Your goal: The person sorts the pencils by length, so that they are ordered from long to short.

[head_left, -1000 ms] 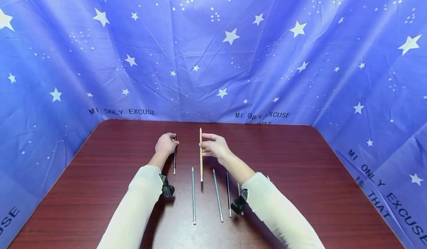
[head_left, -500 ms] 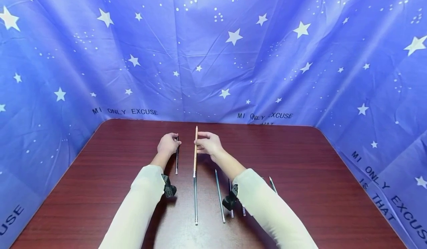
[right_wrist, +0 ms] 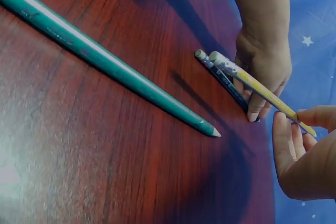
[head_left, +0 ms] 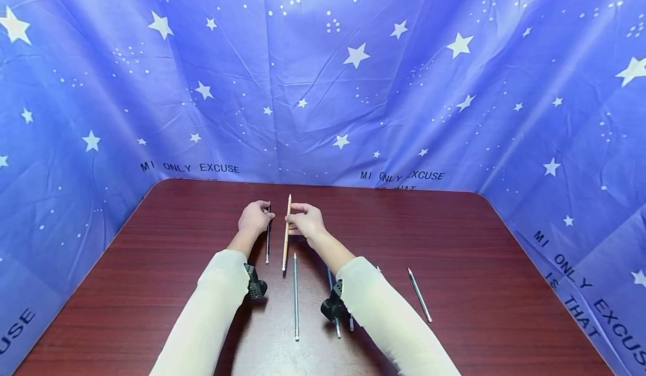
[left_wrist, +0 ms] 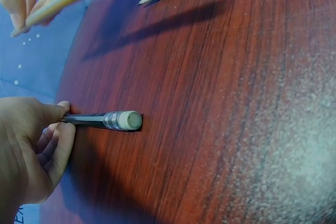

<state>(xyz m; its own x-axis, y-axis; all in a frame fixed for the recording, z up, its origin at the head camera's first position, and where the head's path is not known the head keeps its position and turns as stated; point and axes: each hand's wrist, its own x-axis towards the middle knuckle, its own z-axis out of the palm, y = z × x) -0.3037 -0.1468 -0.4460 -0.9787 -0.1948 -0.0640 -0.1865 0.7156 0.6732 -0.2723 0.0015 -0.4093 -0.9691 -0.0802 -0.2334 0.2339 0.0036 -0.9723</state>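
Between thumb and fingers my left hand point(head_left: 254, 218) pinches a dark pencil point(head_left: 268, 241) near its far end; its white eraser points toward me in the left wrist view. My right hand point(head_left: 308, 222) holds a yellow pencil point(head_left: 286, 244) by thumb and fingertips, raised above the table, tip away from me. The right wrist view shows this yellow pencil point(right_wrist: 260, 88) just apart from, or overlapping, the dark pencil point(right_wrist: 226, 81); which of these I cannot tell. A green pencil point(head_left: 296, 303) lies on the table just nearer than the yellow one, its sharpened tip pointing away.
Another green pencil point(head_left: 337, 326) lies partly hidden under the right forearm, beside a dark pencil's end point(head_left: 351, 323). Farther right lies one more pencil point(head_left: 420, 295). The dark red wooden table point(head_left: 151, 264) meets a blue star-printed curtain point(head_left: 313, 84) at its back edge.
My right hand has moved left with the yellow pencil, past the near green pencil and closer to the left hand. The pencil at the right has come into sight. My left hand keeps its hold.
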